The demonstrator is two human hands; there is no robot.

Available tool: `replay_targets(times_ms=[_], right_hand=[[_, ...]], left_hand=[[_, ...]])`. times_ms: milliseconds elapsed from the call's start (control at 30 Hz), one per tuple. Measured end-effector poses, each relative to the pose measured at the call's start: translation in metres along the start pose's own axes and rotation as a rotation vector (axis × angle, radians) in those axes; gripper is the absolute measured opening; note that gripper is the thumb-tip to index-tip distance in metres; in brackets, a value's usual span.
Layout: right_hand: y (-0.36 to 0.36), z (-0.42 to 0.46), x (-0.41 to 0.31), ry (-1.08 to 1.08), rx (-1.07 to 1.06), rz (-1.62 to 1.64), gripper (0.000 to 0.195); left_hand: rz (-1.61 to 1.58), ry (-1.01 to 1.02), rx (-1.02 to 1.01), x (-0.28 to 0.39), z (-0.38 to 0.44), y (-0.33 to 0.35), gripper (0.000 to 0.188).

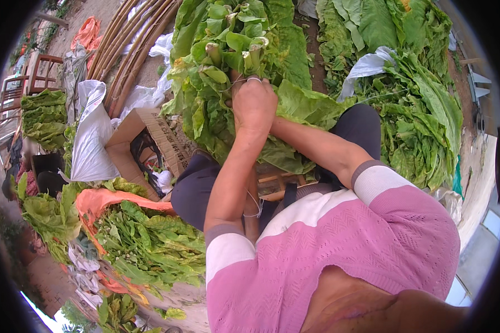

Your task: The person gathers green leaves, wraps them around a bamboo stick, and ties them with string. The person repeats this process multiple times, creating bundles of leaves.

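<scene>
My left hand (pixel 256 100), a ring on one finger, is closed at the stalk ends of a thick row of broad green leaves (pixel 289 58), likely tobacco. The right forearm passes behind the left wrist. My right hand (pixel 235 79) is mostly hidden behind the left one, among the stalks, so its grip is unclear. Thin string (pixel 229 88) runs beside the fingers. Several cut leaf stalks (pixel 252 60) point up just beyond the hands. More string (pixel 256 205) hangs around a brown, pole-like thing below the left forearm. The leaf row lies before and partly over my knees.
Leaf heaps lie at right (pixel 416 125) and lower left (pixel 150 241), the latter with an orange sheet (pixel 96 200). An open cardboard box (pixel 162 137), a white sack (pixel 91 141) and long wooden poles (pixel 129 58) are at left. A person's patterned sleeve (pixel 31 181) shows at far left.
</scene>
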State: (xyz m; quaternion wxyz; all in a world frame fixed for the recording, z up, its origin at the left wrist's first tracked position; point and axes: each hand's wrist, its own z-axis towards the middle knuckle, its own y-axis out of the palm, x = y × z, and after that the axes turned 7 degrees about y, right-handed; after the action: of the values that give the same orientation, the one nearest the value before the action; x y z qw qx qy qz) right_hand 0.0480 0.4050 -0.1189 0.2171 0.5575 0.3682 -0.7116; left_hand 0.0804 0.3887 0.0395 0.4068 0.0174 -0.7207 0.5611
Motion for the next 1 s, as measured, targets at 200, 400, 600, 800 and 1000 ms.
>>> replay_targets(times_ms=[200, 400, 600, 800, 1000], right_hand=[[-0.075, -0.016, -0.015, -0.041, -0.229, -0.546, 0.03], [-0.028, -0.027, -0.003, 0.164, -0.231, -0.305, 0.033], [-0.04, -0.01, 0.034, 0.193, -0.402, -0.191, 0.036], [-0.077, -0.018, -0.047, 0.173, -0.237, -0.198, 0.034], [-0.074, -0.046, -0.138, -0.782, -0.545, -0.479, 0.037]], left_hand=[[-0.037, 0.071, 0.286, -0.012, -0.003, 0.021, 0.025], [0.248, 0.045, 0.205, 0.006, 0.01, 0.05, 0.022], [0.088, -0.029, 0.087, 0.001, -0.039, 0.047, 0.048], [-0.235, 0.08, 0.264, -0.028, -0.155, 0.014, 0.065], [-0.629, 0.046, 0.187, -0.075, -0.292, -0.06, 0.055]])
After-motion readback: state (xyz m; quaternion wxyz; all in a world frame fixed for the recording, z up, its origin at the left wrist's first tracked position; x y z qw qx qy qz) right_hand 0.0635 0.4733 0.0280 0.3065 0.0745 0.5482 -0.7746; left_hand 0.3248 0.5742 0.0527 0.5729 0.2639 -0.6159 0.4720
